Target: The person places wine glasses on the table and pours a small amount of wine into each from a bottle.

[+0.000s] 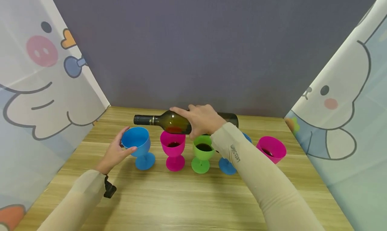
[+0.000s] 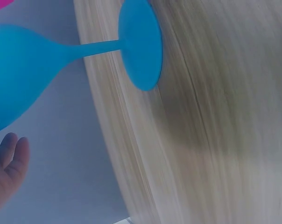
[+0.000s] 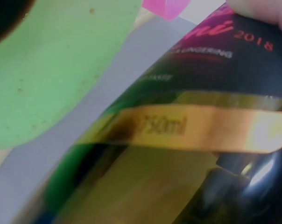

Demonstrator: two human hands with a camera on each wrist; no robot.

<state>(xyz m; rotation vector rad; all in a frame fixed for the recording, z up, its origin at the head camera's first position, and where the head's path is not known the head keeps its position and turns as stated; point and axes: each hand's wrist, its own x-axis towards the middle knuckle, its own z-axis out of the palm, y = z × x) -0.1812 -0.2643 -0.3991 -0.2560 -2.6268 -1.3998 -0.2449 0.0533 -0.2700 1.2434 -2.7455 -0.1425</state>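
Note:
My right hand [image 1: 201, 120] grips a dark wine bottle [image 1: 176, 123] round its body. The bottle lies almost level in the air, neck to the left, its mouth above the left blue goblet [image 1: 145, 160]. Some dark red wine shows through the glass. My left hand [image 1: 116, 153] curls round that goblet's bowl, thumb on the near side and fingers at the left rim. No wine shows inside it in the head view. In the left wrist view the goblet's base [image 2: 141, 44] stands on the table. The label and a gold 750ml band [image 3: 178, 128] fill the right wrist view.
Right of the held goblet stand a pink goblet [image 1: 175, 162], a green goblet [image 1: 200, 165], a second blue goblet [image 1: 226, 167], partly behind my sleeve, and another pink goblet [image 1: 276, 143]. Dark wine shows in the pink and green ones. A grey panel [image 1: 193, 56] closes the wooden table's [image 1: 151, 197] back.

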